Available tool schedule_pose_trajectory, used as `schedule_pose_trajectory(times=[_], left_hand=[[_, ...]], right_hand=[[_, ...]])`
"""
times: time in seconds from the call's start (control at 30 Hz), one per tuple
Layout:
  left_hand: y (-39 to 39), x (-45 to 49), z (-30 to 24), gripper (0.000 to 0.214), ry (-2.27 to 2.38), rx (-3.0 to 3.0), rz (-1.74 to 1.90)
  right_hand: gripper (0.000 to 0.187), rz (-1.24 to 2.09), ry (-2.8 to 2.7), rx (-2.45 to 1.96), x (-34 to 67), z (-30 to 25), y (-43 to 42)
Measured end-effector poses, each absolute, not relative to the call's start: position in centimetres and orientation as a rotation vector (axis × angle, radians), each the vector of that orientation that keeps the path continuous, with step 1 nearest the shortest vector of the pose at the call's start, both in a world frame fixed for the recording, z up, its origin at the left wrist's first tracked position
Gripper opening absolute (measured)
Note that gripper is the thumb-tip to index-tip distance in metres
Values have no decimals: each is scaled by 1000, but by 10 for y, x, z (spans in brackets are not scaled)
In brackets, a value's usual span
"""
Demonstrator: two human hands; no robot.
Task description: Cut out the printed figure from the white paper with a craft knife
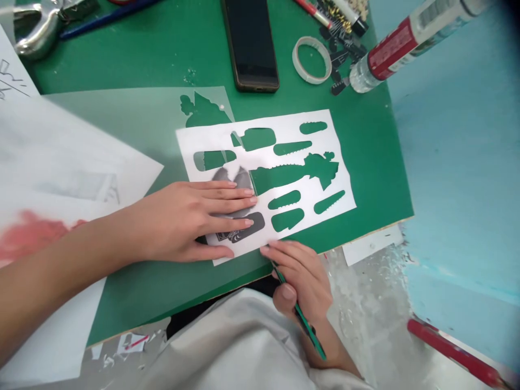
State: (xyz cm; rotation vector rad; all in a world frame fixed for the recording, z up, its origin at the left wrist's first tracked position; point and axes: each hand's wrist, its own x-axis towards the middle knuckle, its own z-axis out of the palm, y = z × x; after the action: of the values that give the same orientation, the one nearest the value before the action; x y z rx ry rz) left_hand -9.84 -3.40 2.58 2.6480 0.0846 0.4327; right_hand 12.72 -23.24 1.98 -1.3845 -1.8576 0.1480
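My left hand (pixel 195 216) lies flat with fingers stretched out. It presses on the left part of a white paper sheet (pixel 341 187), which has several cut-out openings showing the green tabletop. Dark grey printed shapes (pixel 257 223) show under and beside the fingers. Just off the sheet's near edge, my right hand (pixel 304 276) is closed round a slim green craft knife (pixel 312 333); its tip is blurred and partly hidden by the fingers. Beneath the paper, a clear plastic sheet (pixel 142 111) reaches out to the left, with a cut-out at its upper right corner.
A phone (pixel 252 46) lies at the back, beside a tape roll (pixel 297 65). A bottle (pixel 392 49) stands at the right near small black pieces (pixel 339 59). Large white sheets (pixel 60 146) cover the left side; a metal tool (pixel 38 38) lies behind them. A blue wall (pixel 455 162) borders the right.
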Motion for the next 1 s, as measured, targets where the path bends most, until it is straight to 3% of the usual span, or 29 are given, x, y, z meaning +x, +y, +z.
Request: schedule_pose_trajectory(times=[0.23, 0.47, 0.73, 1.0], left_hand=[[-34, -98, 22, 48, 77, 2649, 472], [-34, -98, 19, 50, 69, 2645, 518], [-34, -98, 16, 52, 71, 2636, 532], [-36, -99, 16, 52, 89, 2587, 528]], right_hand=[[28, 393, -1868, -1414, 109, 42, -212], [37, 456, -2068, -1392, 117, 46, -184], [40, 422, -1953, -1630, 83, 49, -195], [35, 241, -1954, -1593, 81, 34, -196]])
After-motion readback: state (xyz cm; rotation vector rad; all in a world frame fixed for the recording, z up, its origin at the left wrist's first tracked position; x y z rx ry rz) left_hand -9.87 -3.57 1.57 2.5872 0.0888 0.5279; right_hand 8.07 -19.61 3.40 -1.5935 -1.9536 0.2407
